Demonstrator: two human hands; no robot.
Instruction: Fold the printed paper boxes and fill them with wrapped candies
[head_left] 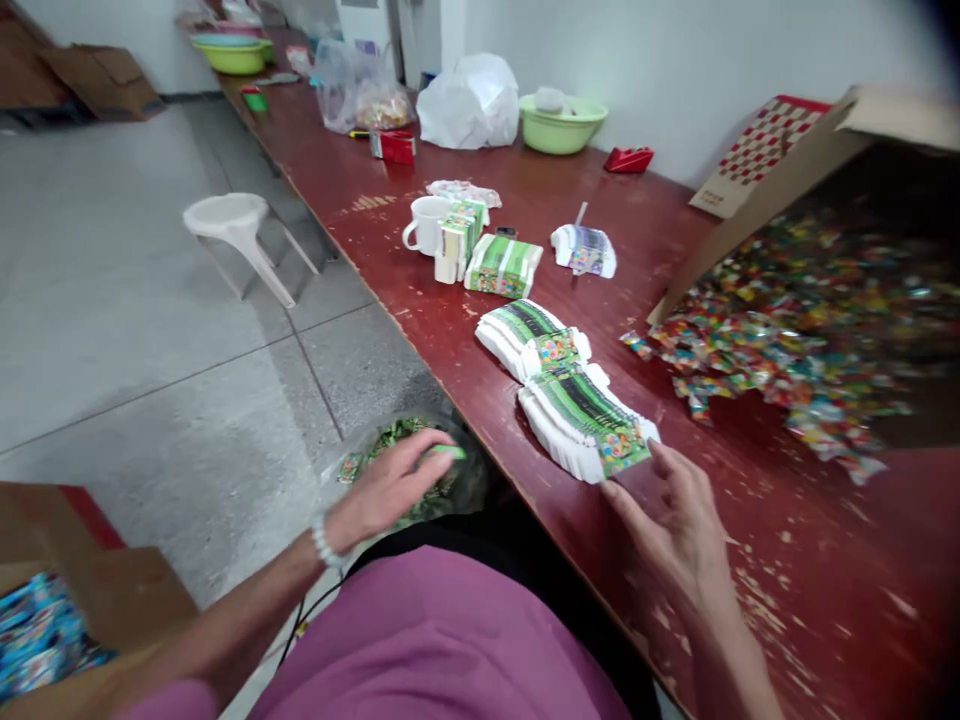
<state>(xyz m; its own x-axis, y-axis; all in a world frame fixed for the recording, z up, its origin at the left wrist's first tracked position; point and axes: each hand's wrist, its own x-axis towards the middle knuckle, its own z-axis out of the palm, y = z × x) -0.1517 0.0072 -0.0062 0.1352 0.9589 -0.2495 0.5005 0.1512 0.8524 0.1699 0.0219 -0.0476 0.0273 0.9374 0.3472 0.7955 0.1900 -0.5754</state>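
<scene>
My left hand [401, 478], with a beaded bracelet at the wrist, is over a clear plastic bag [330, 475] of small green packets [397, 432] below the table edge. A small bright green piece [450, 452] shows between its thumb and fingers; blur hides what it is. My right hand [686, 520] has thumb and fingers at opposite edges of the nearest green printed carton [624, 448], at the near end of a fanned stack of flat cartons [574, 415]. A second fanned stack [521, 335] lies just beyond, overlapping it.
On the red table [450, 345] are a white mug [427, 225], more green cartons [504, 265], purple cartons [585, 250] and a green basin [562, 128]. At right, a tipped cardboard box [765, 230] spills wrapped candies [750, 340]. A white stool [229, 215] stands left; an open box [135, 600] holds blue packets.
</scene>
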